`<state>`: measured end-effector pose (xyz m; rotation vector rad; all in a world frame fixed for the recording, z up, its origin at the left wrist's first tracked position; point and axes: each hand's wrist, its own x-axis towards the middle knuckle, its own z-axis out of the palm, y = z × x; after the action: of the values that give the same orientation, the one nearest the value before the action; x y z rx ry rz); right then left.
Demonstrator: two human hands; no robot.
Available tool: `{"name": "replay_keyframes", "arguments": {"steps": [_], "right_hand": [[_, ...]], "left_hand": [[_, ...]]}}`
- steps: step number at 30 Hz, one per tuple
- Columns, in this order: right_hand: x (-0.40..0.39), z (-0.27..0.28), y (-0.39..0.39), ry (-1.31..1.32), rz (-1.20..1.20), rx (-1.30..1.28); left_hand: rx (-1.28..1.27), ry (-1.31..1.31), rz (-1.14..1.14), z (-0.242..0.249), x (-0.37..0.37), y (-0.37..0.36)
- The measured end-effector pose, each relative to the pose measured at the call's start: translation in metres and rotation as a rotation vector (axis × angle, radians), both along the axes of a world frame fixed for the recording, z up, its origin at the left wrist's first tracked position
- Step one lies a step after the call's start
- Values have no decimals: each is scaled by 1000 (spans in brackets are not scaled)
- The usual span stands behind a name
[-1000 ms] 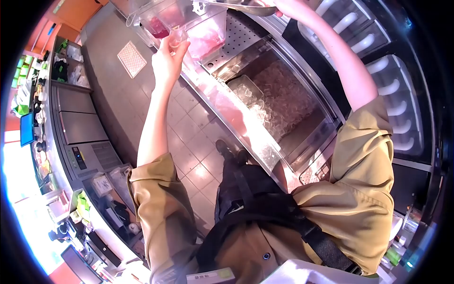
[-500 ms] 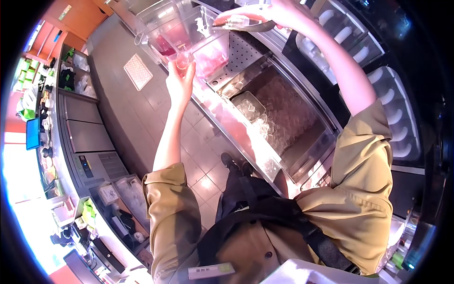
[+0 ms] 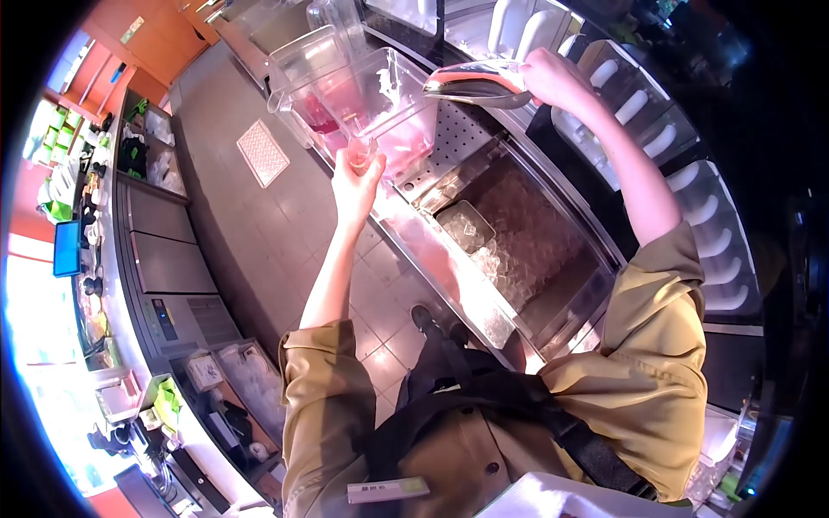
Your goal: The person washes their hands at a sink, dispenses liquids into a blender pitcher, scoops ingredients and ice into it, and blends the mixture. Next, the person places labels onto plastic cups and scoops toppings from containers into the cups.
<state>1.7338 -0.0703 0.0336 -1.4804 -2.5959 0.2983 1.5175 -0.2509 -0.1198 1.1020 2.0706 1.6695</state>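
My left hand (image 3: 357,186) is closed on the handle end of a clear pitcher (image 3: 393,112), its fingers wrapped at the near corner. Pale pink contents show inside the pitcher. At the upper right, my right hand (image 3: 557,79) grips a metal scoop (image 3: 479,85), which is held over the pitcher's right side. Whether any ice is left in the scoop I cannot tell. Below the scoop is an ice bin (image 3: 544,233) filled with ice, with a small square metal container (image 3: 465,226) sitting in it.
Another clear pitcher (image 3: 321,108) with red liquid stands behind the held one. A perforated metal tray (image 3: 462,129) adjoins the bin. Clear-lidded containers (image 3: 712,233) line the right side. A long counter (image 3: 194,432) runs along the left.
Ice that showed in the scoop is no longer visible there. The view has shifted, so both hands and the pitchers appear lower and farther right.
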Motion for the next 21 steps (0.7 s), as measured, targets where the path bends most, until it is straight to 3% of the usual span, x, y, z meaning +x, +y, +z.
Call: {"name": "replay_keyframes", "arguments": {"steps": [4, 5, 7, 9, 11, 13, 15, 17, 18, 19, 20, 21], "right_hand": [[22, -18, -10, 111, -85, -110], [32, -25, -19, 132, -122, -162], [54, -65, -31, 59, -120, 22], [54, -107, -62, -270, -125, 124], [33, -143, -84, -420, -61, -121], [7, -216, -95, -540, 83, -101], [-12, -281, -93, -486, 143, -214], [-8, -296, -97, -343, 85, -33], [4, -294, -95, -203, -13, 129], [22, -265, -87, -112, -179, 13], [56, -284, -81, 28, -275, 361], [92, -284, -76, -12, -394, 324]], "left_hand": [[126, -372, -114, -17, 1, 11], [132, -344, -84, -21, 1, 13], [145, -286, -20, -31, 0, 16], [168, -221, 65, -11, 12, 8], [197, -53, 170, -1, 23, -8], [190, 24, 151, 13, 32, -42], [232, 64, 205, 36, 43, -75], [197, 35, 240, 36, 38, -110], [184, 57, 267, 35, 32, -129], [168, 149, 299, 40, 29, -145], [191, 141, 330, 45, 28, -160], [92, 193, 326, 56, 28, -176]]}}
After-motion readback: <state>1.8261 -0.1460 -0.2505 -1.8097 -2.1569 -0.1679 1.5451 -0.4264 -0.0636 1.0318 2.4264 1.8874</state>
